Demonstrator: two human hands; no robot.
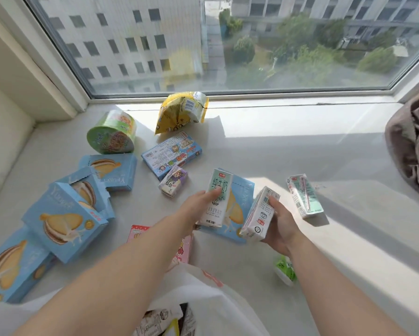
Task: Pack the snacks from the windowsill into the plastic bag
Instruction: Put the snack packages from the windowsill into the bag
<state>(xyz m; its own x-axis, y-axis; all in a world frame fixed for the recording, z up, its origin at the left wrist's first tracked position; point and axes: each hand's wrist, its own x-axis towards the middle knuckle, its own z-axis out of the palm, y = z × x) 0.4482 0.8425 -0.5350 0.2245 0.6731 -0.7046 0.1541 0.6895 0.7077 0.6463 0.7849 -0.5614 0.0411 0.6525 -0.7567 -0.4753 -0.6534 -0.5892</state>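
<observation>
My left hand (198, 202) grips an upright white-and-green milk carton (217, 200) above the windowsill. My right hand (279, 225) holds a second milk carton (260, 215), tilted on its side. A third milk carton (304, 195) lies on the sill to the right. The white plastic bag (203, 289) lies open at the bottom centre, between my forearms, with several packets inside. Several blue biscuit boxes (65, 221) lie at the left, and another blue box (237, 214) sits under the two held cartons.
A green noodle cup (112, 135), a yellow snack pouch (181, 112), a blue printed box (172, 155) and a small purple carton (173, 181) lie further back. A pink packet (181, 248) and a green-white item (284, 269) lie near the bag. Brown cloth (412, 146) sits at the right.
</observation>
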